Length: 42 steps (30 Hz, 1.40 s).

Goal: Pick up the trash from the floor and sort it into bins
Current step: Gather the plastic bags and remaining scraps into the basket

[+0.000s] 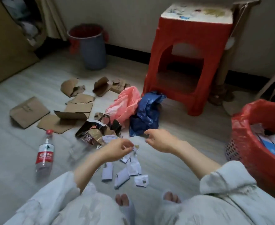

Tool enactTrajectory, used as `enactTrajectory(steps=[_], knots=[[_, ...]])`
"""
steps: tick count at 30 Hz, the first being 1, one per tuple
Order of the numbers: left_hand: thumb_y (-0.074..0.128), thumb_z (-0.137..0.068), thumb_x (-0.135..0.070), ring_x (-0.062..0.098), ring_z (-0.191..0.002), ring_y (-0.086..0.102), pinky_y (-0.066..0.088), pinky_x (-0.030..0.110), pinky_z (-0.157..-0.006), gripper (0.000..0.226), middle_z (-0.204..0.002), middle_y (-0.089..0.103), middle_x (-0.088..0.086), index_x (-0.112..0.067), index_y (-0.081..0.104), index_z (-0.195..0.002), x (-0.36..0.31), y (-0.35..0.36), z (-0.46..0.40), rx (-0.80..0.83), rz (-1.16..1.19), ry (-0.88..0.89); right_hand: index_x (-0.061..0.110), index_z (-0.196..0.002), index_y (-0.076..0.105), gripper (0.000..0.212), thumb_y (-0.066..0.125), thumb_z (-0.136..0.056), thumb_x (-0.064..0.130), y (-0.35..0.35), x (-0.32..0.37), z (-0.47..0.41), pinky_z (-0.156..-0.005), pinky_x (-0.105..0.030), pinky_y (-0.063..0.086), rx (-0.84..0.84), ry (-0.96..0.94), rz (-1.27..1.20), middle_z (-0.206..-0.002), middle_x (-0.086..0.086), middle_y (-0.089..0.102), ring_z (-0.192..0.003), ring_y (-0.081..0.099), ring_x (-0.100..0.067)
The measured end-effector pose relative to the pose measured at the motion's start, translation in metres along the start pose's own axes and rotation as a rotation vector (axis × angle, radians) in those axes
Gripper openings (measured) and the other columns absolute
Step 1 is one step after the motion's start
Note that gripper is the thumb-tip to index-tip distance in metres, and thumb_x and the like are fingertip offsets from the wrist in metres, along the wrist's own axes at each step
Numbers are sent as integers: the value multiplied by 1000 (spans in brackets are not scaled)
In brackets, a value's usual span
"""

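Observation:
Torn white paper scraps (125,173) lie on the floor just in front of my feet. My left hand (117,150) hovers over them, its fingertips pinching a small paper scrap (134,149). My right hand (159,140) hangs beside it with loosely curled fingers, holding nothing, just below a crumpled blue plastic bag (147,111). A pink plastic bag (125,103) lies left of the blue one. A torn dark snack wrapper (96,130) sits beyond my left hand. Brown cardboard pieces (78,108) are spread further back. A clear bottle (44,154) with a red label lies at the left.
A basket lined with a red bag (253,133), holding paper and wrappers, stands at my right. A grey bin with a red liner (91,46) stands by the far wall. A red plastic stool (190,62) stands behind the bags. A large cardboard box (8,38) fills the left corner.

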<state>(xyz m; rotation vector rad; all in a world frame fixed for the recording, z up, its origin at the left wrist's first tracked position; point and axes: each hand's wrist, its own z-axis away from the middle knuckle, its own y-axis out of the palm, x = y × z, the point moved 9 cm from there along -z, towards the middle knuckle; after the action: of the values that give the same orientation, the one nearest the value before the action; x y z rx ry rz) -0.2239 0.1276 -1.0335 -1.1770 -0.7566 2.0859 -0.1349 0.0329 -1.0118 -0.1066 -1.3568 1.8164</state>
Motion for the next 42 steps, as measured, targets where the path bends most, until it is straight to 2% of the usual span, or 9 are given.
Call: enactTrajectory(steps=[10, 16, 20, 23, 28, 33, 37, 39, 42], knots=[[53, -89, -15, 24, -127, 38, 29, 28, -102, 46, -135, 42, 9, -15, 43, -133, 122, 138, -36, -10, 90, -272, 19, -142, 30, 65, 60, -85, 23, 190, -44, -51, -95, -42, 44, 305, -78, 263, -148, -8, 28, -131, 35, -29], [63, -82, -29, 27, -118, 37, 39, 37, -95, 58, -129, 35, 7, -17, 38, -132, 146, 166, -39, -24, -67, -309, 20, -127, 50, 108, 86, -27, 40, 229, -34, -79, -71, -41, 55, 209, -248, 440, -131, -9, 58, -115, 60, -31], [59, -82, -21, 28, -111, 40, 43, 36, -86, 45, -122, 38, 8, -15, 43, -124, 146, 164, -44, -44, -181, -270, 22, -150, 8, 107, 73, -69, 47, 244, -44, -83, -113, -53, 16, 324, -338, 486, -159, -7, -5, -146, 1, -30], [58, -79, -11, 32, -100, 47, 44, 40, -77, 34, -111, 47, 11, -10, 51, -113, 144, 164, -44, -71, -213, -240, 24, -149, -5, 105, 66, -77, 49, 245, -50, -79, -114, -54, 4, 358, -282, 472, -157, -4, -18, -145, -12, -26], [72, -59, -5, 32, -72, 57, 48, 35, -52, 37, -86, 56, 11, -7, 61, -94, 141, 165, -37, -126, -256, -123, 22, -150, 7, 92, 63, -81, 47, 240, -55, -70, -113, -55, 5, 289, -202, 444, -159, -7, -7, -146, -1, -25], [40, -73, -32, 28, -90, 49, 37, 37, -78, 41, -92, 59, 8, -11, 59, -103, 142, 154, -34, -244, -341, -107, 17, -103, 70, 75, 87, -37, 48, 241, -59, -54, -91, -54, 45, 100, -166, 485, -115, -11, 66, -104, 63, -29], [62, -72, -30, 35, -120, 36, 31, 60, -97, 42, -119, 53, 17, -11, 55, -109, 150, 162, -33, -189, -343, -220, 11, -88, 68, 63, 86, -35, 40, 236, -49, -60, -96, -55, 39, 28, -208, 547, -96, -12, 65, -105, 60, -32], [66, -77, -31, 40, -137, 17, 21, 66, -101, 49, -143, 31, 20, -14, 50, -120, 162, 166, -31, -123, -279, -346, 11, -106, 62, 79, 85, -36, 38, 236, -47, -68, -98, -55, 40, 52, -211, 517, -110, -15, 61, -118, 53, -34], [59, -84, -32, 38, -141, 0, 24, 60, -104, 50, -151, 9, 17, -17, 40, -128, 177, 169, -29, -79, -194, -433, 15, -117, 53, 101, 85, -24, 38, 240, -49, -78, -74, -37, 50, 130, -152, 449, -113, -11, 59, -105, 50, -31]])
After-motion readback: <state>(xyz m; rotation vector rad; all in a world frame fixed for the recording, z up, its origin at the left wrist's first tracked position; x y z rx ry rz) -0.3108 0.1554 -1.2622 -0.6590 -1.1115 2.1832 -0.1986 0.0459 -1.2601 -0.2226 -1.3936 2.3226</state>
